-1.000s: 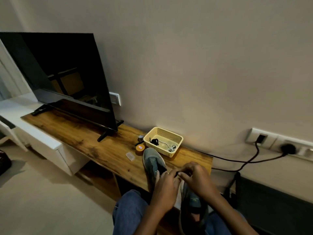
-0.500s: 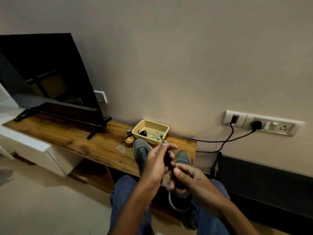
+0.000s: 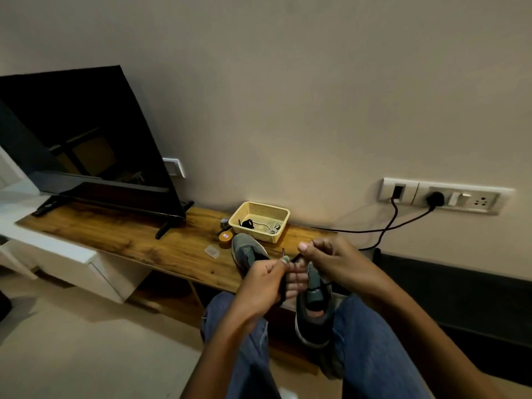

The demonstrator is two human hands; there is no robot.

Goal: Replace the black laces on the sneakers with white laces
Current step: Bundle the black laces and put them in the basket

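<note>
The left hand (image 3: 266, 283) is curled, its thumb and fingers pinching a black lace (image 3: 283, 279) that hangs down past the palm, one stiff tip of it standing up just above the thumb; the right hand (image 3: 334, 262) is raised beside it, fingers bent and pinching the same lace near its upper end, so a short dark stretch runs between the two hands; below them one grey-green sneaker (image 3: 315, 309) lies between the person's knees in blue jeans (image 3: 371, 349), its tongue towards the hands; a second sneaker (image 3: 244, 249) rests on the wooden shelf (image 3: 129, 240), toe towards the wall, touching the front of a cream plastic basket (image 3: 277, 211); inside the basket lie a dark bundle and what looks like white laces (image 3: 275, 228), though they are too small to tell surely; an orange round tin (image 3: 225, 236) sits just left of the basket; a black television (image 3: 80, 133) stands further left on the shelf.
</note>
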